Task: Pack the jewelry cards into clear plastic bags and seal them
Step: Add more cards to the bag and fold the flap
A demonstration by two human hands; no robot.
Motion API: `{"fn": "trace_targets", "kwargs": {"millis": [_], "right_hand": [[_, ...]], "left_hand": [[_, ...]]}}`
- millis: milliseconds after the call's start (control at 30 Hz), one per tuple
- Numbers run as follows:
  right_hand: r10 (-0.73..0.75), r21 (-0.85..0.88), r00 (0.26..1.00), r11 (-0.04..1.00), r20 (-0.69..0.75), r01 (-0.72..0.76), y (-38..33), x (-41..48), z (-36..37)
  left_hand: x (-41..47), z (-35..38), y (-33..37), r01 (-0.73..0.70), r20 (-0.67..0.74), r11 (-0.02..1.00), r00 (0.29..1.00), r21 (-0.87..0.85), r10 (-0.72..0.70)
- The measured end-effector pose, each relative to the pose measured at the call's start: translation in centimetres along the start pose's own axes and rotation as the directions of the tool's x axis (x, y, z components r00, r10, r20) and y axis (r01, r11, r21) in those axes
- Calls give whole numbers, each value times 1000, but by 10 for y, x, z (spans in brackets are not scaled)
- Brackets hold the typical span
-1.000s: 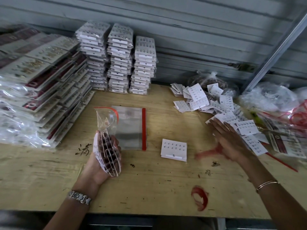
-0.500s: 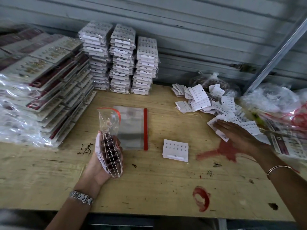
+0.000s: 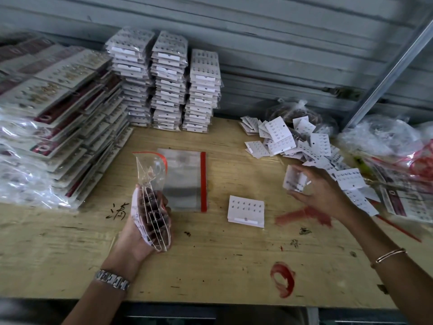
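Holding the bag (image 3: 151, 174) upright in my left hand (image 3: 138, 233), fingers curled round its cards (image 3: 152, 221), leaves its mouth gaping for loading; at three o'clock my right hand (image 3: 321, 195) pinches one card (image 3: 294, 180), near the loose pile (image 3: 304, 141).

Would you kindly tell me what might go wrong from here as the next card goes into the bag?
1. The bag gripped in the left hand bulges with several cards, so the card pinched by the right hand may catch on its narrow mouth or on those inside.
2. So full, its red strip may not press shut evenly.
3. The right hand hovers beside the loose card pile; a quick swing across could scatter cards.
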State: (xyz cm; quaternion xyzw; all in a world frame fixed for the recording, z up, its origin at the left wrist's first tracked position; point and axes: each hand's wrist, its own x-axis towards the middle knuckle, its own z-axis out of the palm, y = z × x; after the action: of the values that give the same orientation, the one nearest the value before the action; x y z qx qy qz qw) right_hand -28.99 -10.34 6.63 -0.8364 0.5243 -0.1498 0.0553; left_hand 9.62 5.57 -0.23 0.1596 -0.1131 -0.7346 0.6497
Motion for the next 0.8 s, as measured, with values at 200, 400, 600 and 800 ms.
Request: {"fn": "trace_targets", "kwargs": {"millis": [200, 400, 600, 800], "right_hand": [[-179, 184, 969, 972, 169, 148, -63, -14, 15], [-322, 129, 923, 945, 210, 300, -96, -13, 25], [-273, 69, 913, 962, 304, 265, -103, -7, 32], [-287, 63, 902, 957, 322, 282, -105, -5, 36]], "left_hand": [[-1, -2, -2, 13, -21, 999, 1000, 34, -12], [-4, 2, -1, 25, 78, 1000, 997, -18, -23], [-4, -1, -3, 18, -70, 997, 997, 76, -13], [-4, 8, -2, -17, -118, 998, 993, 62, 24]]}}
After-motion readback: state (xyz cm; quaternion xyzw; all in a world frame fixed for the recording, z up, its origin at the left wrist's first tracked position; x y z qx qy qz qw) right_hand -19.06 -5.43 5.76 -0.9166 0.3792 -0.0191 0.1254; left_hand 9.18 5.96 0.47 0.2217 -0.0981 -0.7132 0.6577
